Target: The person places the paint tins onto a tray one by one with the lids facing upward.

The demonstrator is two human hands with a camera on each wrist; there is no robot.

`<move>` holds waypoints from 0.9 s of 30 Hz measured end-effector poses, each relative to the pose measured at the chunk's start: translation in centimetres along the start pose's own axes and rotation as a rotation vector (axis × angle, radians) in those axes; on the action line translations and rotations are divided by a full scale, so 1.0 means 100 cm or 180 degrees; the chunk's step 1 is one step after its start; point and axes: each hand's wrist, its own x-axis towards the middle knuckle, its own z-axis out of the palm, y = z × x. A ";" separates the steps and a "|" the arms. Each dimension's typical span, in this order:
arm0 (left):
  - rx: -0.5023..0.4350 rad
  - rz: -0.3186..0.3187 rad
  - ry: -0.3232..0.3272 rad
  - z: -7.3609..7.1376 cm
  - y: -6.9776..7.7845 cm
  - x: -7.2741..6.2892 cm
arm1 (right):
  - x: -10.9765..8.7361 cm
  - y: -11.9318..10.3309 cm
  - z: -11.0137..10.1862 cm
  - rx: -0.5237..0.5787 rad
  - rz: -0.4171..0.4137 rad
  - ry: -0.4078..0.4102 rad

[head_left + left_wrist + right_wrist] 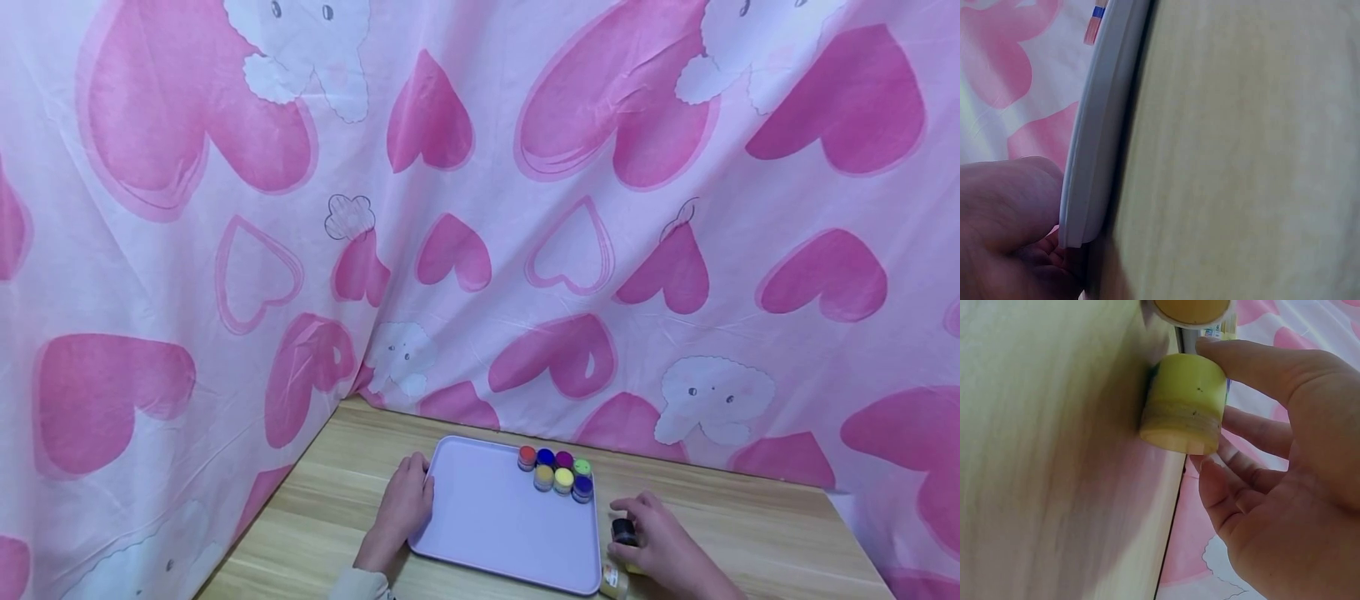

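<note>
Tabletop strip (605, 527) between tray (495, 517) and right hand (662, 540)

Passage was available over the left and near portions of the tray (498, 521). Seven small jars (563, 481) obstructed its far right corner. The right hand (660, 542) and a tan jar (613, 582) obstructed the near right side; the left hand (407, 502), the left rim.

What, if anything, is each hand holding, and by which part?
The left hand holds the tray by its left rim. The right hand is at the black-topped jar; whether it grips cannot be told.
</note>
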 end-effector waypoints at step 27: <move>0.0012 -0.0023 -0.0011 0.001 0.000 0.000 | 0.002 0.007 0.014 0.0080 -0.0005 0.0151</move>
